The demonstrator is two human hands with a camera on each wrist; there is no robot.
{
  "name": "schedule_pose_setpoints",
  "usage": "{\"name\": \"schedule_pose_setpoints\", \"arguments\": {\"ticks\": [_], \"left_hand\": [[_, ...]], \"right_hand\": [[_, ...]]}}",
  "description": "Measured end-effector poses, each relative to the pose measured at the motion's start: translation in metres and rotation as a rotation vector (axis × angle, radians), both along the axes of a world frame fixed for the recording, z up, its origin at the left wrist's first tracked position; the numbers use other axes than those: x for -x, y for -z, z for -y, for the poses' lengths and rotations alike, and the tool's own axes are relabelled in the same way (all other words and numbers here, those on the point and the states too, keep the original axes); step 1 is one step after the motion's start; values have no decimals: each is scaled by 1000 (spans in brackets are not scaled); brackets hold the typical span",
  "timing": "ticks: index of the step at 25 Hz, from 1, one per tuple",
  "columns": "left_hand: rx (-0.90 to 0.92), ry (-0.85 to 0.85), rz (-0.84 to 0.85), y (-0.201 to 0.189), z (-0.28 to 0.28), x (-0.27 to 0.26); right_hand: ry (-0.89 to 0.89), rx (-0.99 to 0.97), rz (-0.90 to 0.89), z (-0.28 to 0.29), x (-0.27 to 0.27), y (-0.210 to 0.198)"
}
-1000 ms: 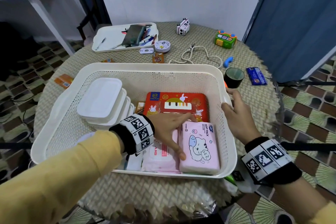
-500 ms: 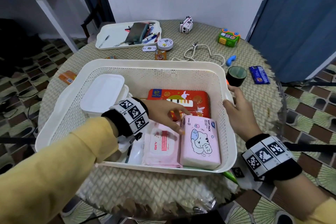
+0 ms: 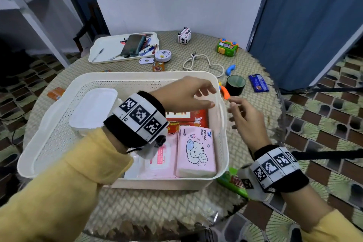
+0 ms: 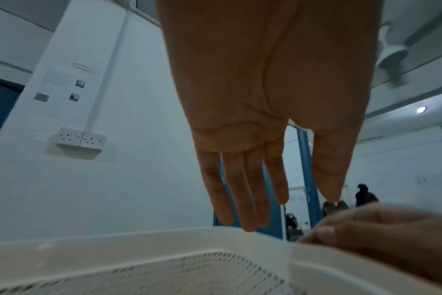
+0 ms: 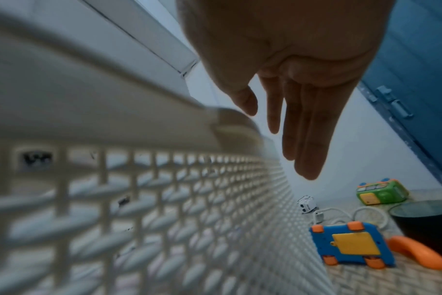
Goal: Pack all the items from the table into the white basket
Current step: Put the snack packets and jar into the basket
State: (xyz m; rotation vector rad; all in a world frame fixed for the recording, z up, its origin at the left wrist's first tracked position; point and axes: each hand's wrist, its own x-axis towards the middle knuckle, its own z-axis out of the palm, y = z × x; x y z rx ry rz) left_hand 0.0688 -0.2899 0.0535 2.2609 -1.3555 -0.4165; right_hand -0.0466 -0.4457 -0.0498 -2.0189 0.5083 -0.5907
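Observation:
The white basket (image 3: 137, 75) sits mid-table and holds white lidded boxes (image 3: 94, 108), a red box (image 3: 188, 119), a pink tissue pack (image 3: 196, 153) and pink wipes (image 3: 163, 161). My left hand (image 3: 212, 97) hovers above the basket's right rim with straight fingers and holds nothing; the left wrist view shows the hand (image 4: 278, 199) over the rim (image 4: 114, 243). My right hand (image 3: 235, 108) floats just outside the right wall, relaxed and holding nothing, and in its wrist view the right hand (image 5: 278, 129) is above a blue and orange toy (image 5: 351, 247).
Right of the basket lie a black tape roll (image 3: 235, 85), a blue packet (image 3: 258, 83), a white cable (image 3: 204, 65) and a green toy (image 3: 227, 46). A white toy van (image 3: 184, 35) and a tray (image 3: 98, 53) of pens are at the back. A green packet (image 3: 231, 180) lies under my right wrist.
My left hand rose from the pink packs inside the basket and swung right to above the rim. My right hand came off the basket's right rim.

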Motion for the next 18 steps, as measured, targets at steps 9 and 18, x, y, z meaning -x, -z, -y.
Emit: {"name": "schedule_pose_setpoints", "arguments": {"ticks": [9, 18], "left_hand": [[101, 221, 285, 7, 63, 109], [-443, 65, 84, 182, 101, 209]], "right_hand": [[-16, 93, -98, 59, 71, 6], [-197, 158, -539, 114, 197, 83]]}}
